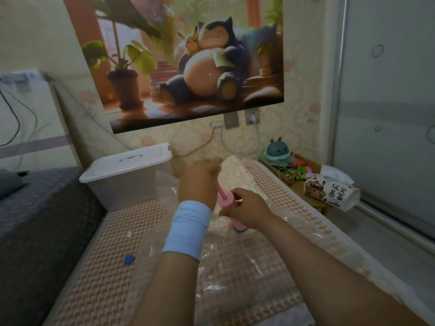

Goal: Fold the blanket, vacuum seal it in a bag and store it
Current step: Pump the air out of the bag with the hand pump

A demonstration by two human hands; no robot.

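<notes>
- My right hand [244,208] is wrapped around the barrel of the pink pump [226,200], at centre frame, holding it upright with its blue foot on the vacuum bag [235,262].
- My left hand [200,182], the one with the blue wristband, is fisted just above it. It looks closed on the pump's handle, which the fist hides. The thin rod [220,192] is drawn out between handle and barrel.
- The blanket [237,172] sits pale and bulky inside the bag, just behind my hands, on the patterned bed mat [106,267].
- To pump well, I think the foot must stay square on the valve and pressed down, with straight strokes. A tilted barrel would likely leak air.
- A small blue cap [129,259] lies loose on the mat at lower left, well apart from the pump.
- The storage box [122,182] stands lidded at centre left, near the bag's far corner.
- The bed edge runs down the right side, with a tissue pack [334,191] beyond it.
- There's open mat toward the bottom of the frame, so my elbows have room.
</notes>
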